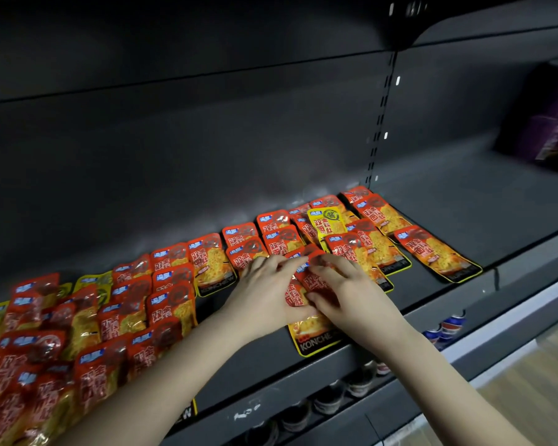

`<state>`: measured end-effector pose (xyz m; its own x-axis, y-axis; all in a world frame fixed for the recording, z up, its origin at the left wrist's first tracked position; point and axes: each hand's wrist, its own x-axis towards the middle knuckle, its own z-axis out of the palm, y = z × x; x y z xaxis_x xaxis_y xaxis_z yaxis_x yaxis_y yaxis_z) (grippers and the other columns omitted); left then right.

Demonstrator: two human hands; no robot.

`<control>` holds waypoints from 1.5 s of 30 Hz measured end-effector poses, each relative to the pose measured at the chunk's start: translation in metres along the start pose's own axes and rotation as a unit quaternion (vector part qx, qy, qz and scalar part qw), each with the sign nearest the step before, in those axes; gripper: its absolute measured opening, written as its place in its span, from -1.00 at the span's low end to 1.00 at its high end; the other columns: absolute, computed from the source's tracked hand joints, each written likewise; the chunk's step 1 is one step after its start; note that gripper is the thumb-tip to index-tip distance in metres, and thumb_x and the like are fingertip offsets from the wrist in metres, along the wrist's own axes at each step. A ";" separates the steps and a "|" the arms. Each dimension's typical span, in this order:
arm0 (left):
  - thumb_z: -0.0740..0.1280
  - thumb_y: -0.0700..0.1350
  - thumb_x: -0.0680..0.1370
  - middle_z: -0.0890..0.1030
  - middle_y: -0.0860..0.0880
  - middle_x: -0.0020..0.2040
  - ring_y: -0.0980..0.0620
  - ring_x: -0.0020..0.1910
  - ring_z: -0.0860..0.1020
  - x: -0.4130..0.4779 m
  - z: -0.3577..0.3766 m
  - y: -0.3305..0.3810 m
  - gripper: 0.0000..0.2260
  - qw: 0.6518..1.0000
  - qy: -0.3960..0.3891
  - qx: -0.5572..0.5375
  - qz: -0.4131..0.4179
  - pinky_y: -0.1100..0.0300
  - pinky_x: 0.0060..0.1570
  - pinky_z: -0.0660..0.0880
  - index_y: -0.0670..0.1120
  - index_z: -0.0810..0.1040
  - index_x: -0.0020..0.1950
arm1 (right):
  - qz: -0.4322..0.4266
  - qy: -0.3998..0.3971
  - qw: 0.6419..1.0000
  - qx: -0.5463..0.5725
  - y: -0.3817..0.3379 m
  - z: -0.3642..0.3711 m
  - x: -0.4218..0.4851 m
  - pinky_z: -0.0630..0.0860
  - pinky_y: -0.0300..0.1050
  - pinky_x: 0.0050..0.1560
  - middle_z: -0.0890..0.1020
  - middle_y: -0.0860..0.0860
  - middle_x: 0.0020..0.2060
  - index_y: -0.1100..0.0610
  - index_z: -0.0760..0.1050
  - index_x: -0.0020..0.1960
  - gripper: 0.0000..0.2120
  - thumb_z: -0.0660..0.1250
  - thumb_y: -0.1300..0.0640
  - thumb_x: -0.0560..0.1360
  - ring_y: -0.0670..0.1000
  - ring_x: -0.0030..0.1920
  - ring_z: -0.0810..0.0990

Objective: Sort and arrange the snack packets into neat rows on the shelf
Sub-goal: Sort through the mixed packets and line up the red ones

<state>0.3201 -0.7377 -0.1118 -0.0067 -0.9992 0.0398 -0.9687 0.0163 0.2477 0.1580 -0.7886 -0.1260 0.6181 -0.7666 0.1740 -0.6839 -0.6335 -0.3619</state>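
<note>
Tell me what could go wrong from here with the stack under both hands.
1. The left hand and right hand grip a small stack of red packets; its lowest packet juts past the shelf's front lip, so it may slide off.
2. A yellow packet lies among red ones behind, so the row may end up mixed.

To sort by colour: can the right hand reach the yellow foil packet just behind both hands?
Likely yes: the yellow foil packet lies mostly uncovered, though the right hand holds red foil packets.
</note>
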 end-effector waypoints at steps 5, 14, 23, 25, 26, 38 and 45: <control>0.32 0.28 0.42 0.24 0.07 0.45 0.01 0.42 0.17 0.001 -0.010 0.000 -0.25 1.000 -0.025 0.007 -0.017 0.08 0.39 0.12 0.21 0.04 0.51 | -0.010 0.011 1.000 0.009 0.004 0.001 -0.001 0.41 0.02 0.26 0.45 0.02 0.29 0.07 0.46 0.31 -0.50 0.14 -0.15 0.47 0.10 0.24 0.42; 0.22 0.13 0.53 0.29 0.11 0.41 0.04 0.38 0.21 0.014 -0.016 0.011 -0.45 1.000 0.006 -0.012 0.001 0.05 0.40 0.17 0.20 0.13 0.49 | -0.006 0.013 1.000 0.000 0.018 -0.008 0.009 0.34 0.02 0.32 0.43 0.07 0.31 0.05 0.43 0.33 -0.54 0.16 -0.11 0.51 0.14 0.27 0.41; 0.23 0.06 0.55 0.33 0.05 0.41 -0.01 0.40 0.25 0.056 -0.010 0.015 -0.52 0.999 0.012 -0.034 0.022 0.04 0.39 0.20 0.14 0.23 0.47 | 0.028 0.007 0.999 -0.030 0.038 -0.028 0.022 0.24 -0.08 0.34 0.35 0.03 0.38 0.01 0.34 0.40 -0.55 0.19 -0.08 0.55 0.09 0.34 0.33; 0.23 0.05 0.55 0.33 0.05 0.41 -0.02 0.40 0.26 0.065 -0.006 0.014 -0.52 0.999 0.015 -0.039 0.027 0.05 0.39 0.21 0.12 0.25 0.46 | 0.037 0.007 0.999 -0.033 0.042 -0.029 0.025 0.26 -0.06 0.34 0.36 0.03 0.37 0.00 0.35 0.40 -0.56 0.19 -0.09 0.55 0.10 0.34 0.34; 0.24 0.04 0.55 0.34 0.04 0.40 -0.03 0.40 0.27 0.069 -0.004 0.013 -0.53 0.999 0.017 -0.041 0.030 0.05 0.39 0.22 0.12 0.26 0.46 | 0.040 0.011 0.999 -0.031 0.045 -0.030 0.026 0.29 -0.06 0.33 0.38 0.04 0.35 -0.01 0.36 0.38 -0.57 0.20 -0.09 0.54 0.11 0.32 0.36; 0.22 0.04 0.56 0.11 -0.07 0.54 -0.17 0.46 0.14 0.103 0.004 0.005 -0.51 1.000 0.014 -0.015 0.003 -0.01 0.41 0.16 0.13 0.20 0.48 | 0.046 -0.005 0.997 -0.057 0.053 -0.029 0.058 0.26 -0.02 0.34 0.32 0.09 0.39 0.03 0.27 0.43 -0.53 0.16 -0.08 0.56 0.14 0.37 0.30; 0.20 0.08 0.56 0.30 0.00 0.47 -0.01 0.47 0.13 0.109 0.011 -0.003 -0.51 0.999 0.016 -0.024 0.031 0.04 0.44 0.15 0.08 0.22 0.48 | 0.074 -0.037 0.996 -0.042 0.056 -0.016 0.073 0.20 0.06 0.39 0.38 0.11 0.36 0.03 0.19 0.46 -0.49 0.09 -0.14 0.57 0.17 0.38 0.23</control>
<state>0.3196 -0.8474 -0.1191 -0.0583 -0.9945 0.0874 -0.9535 0.0814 0.2901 0.1581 -0.8815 -0.1187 0.5335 -0.8440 0.0557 -0.7973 -0.5238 -0.2999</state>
